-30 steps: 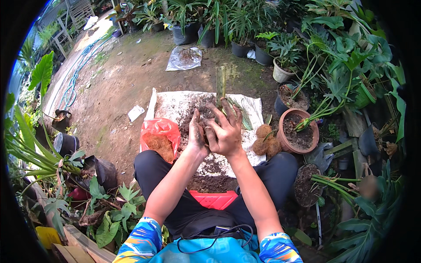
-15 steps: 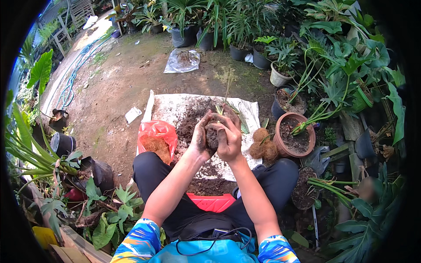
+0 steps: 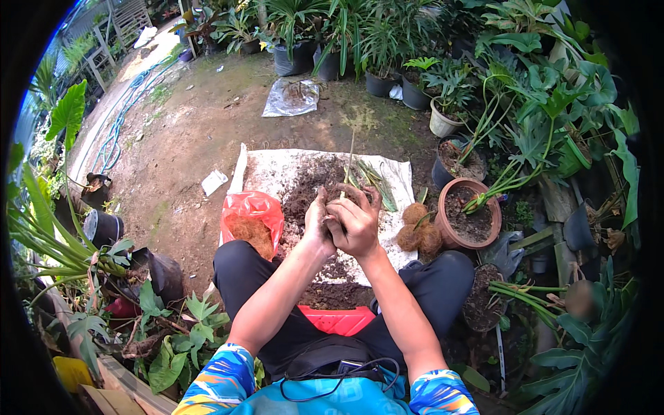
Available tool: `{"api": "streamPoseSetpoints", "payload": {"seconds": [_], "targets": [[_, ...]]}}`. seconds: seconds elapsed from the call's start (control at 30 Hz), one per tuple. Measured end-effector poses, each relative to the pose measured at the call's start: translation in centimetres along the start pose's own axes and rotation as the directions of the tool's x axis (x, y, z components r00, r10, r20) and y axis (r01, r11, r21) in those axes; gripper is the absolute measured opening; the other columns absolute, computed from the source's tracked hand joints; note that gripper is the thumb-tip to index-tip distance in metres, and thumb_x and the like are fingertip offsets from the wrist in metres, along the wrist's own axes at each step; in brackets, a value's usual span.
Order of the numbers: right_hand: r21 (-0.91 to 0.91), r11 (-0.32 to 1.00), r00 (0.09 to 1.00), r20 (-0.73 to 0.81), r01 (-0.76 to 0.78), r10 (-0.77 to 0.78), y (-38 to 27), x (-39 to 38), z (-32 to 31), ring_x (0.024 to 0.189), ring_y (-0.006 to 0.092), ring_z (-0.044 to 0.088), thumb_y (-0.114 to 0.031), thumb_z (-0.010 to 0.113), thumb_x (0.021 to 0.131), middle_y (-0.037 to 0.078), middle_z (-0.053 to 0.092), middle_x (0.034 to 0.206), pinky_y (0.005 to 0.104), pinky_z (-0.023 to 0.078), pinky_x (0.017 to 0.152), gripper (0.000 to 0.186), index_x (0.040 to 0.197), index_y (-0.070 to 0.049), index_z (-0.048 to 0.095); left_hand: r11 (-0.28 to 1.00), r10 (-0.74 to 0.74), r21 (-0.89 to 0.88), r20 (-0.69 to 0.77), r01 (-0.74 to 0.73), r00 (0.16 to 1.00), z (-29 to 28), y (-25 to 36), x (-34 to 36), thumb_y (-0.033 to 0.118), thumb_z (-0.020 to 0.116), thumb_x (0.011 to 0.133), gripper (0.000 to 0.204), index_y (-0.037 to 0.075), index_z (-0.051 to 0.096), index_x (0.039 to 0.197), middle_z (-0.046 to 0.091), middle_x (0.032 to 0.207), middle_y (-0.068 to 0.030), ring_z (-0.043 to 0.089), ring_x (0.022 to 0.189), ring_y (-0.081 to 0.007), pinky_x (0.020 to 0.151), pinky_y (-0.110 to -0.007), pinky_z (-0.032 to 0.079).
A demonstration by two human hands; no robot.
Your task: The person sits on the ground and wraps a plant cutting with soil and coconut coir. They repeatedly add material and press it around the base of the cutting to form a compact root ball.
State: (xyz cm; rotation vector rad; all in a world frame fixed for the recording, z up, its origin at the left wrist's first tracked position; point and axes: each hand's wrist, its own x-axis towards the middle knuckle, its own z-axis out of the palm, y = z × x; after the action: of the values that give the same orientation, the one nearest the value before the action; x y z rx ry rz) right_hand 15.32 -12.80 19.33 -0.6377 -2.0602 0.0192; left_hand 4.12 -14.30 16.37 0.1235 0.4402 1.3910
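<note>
Both my hands are cupped together above a white sack sheet (image 3: 266, 164), wrapped round a soil ball (image 3: 344, 196) that they mostly hide. My left hand (image 3: 318, 223) presses on its left side, and my right hand (image 3: 354, 218) closes over the right, fingers curled. A thin plant stem (image 3: 351, 155) rises from between them. Dark loose soil (image 3: 301, 195) lies on the sheet just left of my hands. Cut green leaves (image 3: 377, 183) rest beyond them. Several brown fibre balls (image 3: 420, 237) sit to the right, by the sheet's edge.
A red plastic bag (image 3: 273, 207) holding brown fibre stands at left. Between my legs is a red tub (image 3: 335, 320) with soil. A terracotta pot (image 3: 448, 238) and other potted plants line the right side. A blue hose (image 3: 111, 142) runs along the far left.
My right fingers have curled further round, and both hands have closed in, so less of the soil ball shows. The stem has tilted slightly to the left.
</note>
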Motion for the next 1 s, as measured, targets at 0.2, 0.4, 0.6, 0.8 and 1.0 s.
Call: {"api": "streamPoseSetpoints", "payload": {"seconds": [0.2,0.4,0.6,0.8,1.0], "targets": [[0.025,0.999,0.989,-0.145,-0.026,0.029,0.7,-0.1,0.5,0.116,0.0268,0.06,-0.034,0.068,0.084,0.004,0.071,0.095,0.0488,0.022,0.112,0.026,0.087,-0.009,0.072,0.983,0.06,0.181,-0.105,-0.04,0.993,2.8,0.3,-1.4,0.061,0.051,0.094,0.056,0.01,0.058,0.117,0.063,0.112,-0.0089,0.061,0.104,-0.0229,0.09,-0.039,0.052],[0.034,0.999,0.986,-0.168,-0.001,0.007,0.9,0.1,0.6,0.115,0.027,0.06,-0.022,0.066,0.083,0.002,0.071,0.092,0.045,0.028,0.107,0.013,0.08,-0.01,0.071,0.977,0.117,0.197,-0.146,-0.087,0.982,2.2,-0.3,-0.4,0.055,0.05,0.097,0.055,0.004,0.056,0.117,0.064,0.102,-0.0097,0.064,0.094,-0.0191,0.081,-0.03,0.053],[0.848,0.473,0.803,-0.102,-0.239,0.588,-1.1,1.0,0.6,0.132,0.0263,0.043,-0.058,0.036,0.1,0.012,0.053,0.133,0.0439,0.039,0.108,0.066,0.14,-0.007,0.043,0.877,0.336,0.349,0.045,-0.33,0.941,2.6,-0.4,0.1,0.064,0.039,0.097,0.072,-0.003,0.063,0.108,0.067,0.094,-0.0145,0.066,0.095,-0.0254,0.083,-0.035,0.053],[0.842,-0.446,0.443,0.539,-0.304,0.716,0.5,0.0,0.0,0.112,0.0197,0.058,-0.041,0.032,0.105,0.01,0.059,0.122,0.0364,0.047,0.1,0.05,0.133,-0.003,0.049,-0.552,0.562,0.673,0.737,-0.493,0.377,2.8,-2.8,-0.1,0.031,0.035,0.103,0.042,0.007,0.063,0.122,0.05,0.137,-0.0132,0.028,0.141,-0.0342,0.112,-0.051,0.014],[0.884,-0.234,0.425,0.408,-0.404,0.808,1.0,-1.0,1.3,0.081,0.0105,0.059,-0.04,0.047,0.103,0.001,0.064,0.092,0.0265,0.05,0.073,0.041,0.102,-0.004,0.065,-0.446,0.597,0.662,0.721,-0.602,0.351,2.1,-3.3,1.0,0.01,0.052,0.094,0.04,0.005,0.052,0.133,0.05,0.135,-0.0161,0.038,0.135,-0.0372,0.111,-0.048,0.026]]}}
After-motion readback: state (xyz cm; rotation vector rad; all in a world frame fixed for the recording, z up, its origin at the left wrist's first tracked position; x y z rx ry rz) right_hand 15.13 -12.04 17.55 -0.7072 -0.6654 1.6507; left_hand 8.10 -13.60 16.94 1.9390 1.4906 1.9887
